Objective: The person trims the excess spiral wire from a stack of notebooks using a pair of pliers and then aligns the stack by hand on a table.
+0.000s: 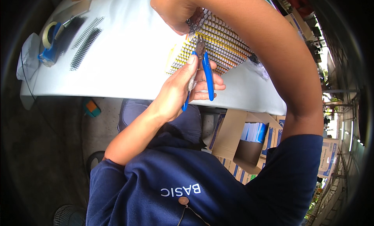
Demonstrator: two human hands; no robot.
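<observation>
My left hand (175,89) holds a pair of blue-handled pliers (207,76) with the thumb on one handle and the fingers under the other. The handles stand apart, and the jaws point away from me, against the near edge of a stack of spiral-bound notebooks (222,43). Rows of wire coils and yellow edges show along the stack. From the right, my right arm bends over the stack. My right hand (175,12) is curled at its far left corner, with its fingers closed around a dark spiral coil (193,25); the fingertips are partly hidden.
On the white table (128,58), several loose black coils (83,47) lie at the left beside a blue tape dispenser (48,56) and a white plastic bag (29,56). Below the table's near edge at right, an open cardboard box (230,136) holds a blue-and-white stack (253,131).
</observation>
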